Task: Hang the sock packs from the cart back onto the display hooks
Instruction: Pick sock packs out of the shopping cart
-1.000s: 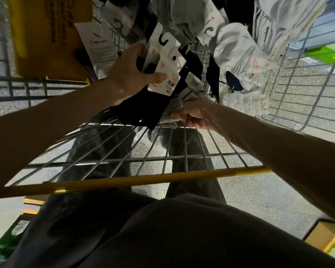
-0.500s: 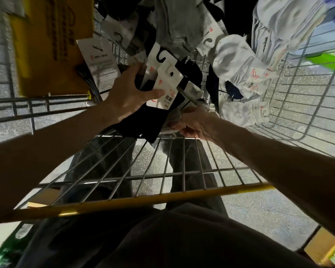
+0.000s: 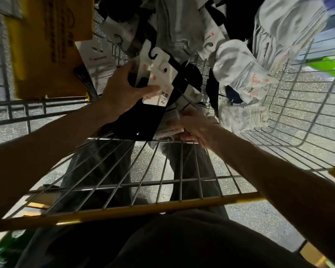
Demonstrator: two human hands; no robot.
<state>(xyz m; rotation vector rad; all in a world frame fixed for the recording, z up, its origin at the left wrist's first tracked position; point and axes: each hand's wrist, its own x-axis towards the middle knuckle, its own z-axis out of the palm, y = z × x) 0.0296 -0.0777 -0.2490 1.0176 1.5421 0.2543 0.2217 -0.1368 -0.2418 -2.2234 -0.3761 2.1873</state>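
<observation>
Your left hand (image 3: 122,91) clamps black sock packs (image 3: 143,117), white card hangers (image 3: 159,74) pointing 12 o'clock; right hand (image 3: 195,126) pinches a white-labelled pack (image 3: 168,126) at 4 o'clock

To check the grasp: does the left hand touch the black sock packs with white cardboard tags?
Touching. Head view: the left hand holds the black sock packs, thumb across a tag.

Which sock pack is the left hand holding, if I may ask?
The black pack with the white hook card, pinched by the left hand; the white packs lie farther right.
</observation>
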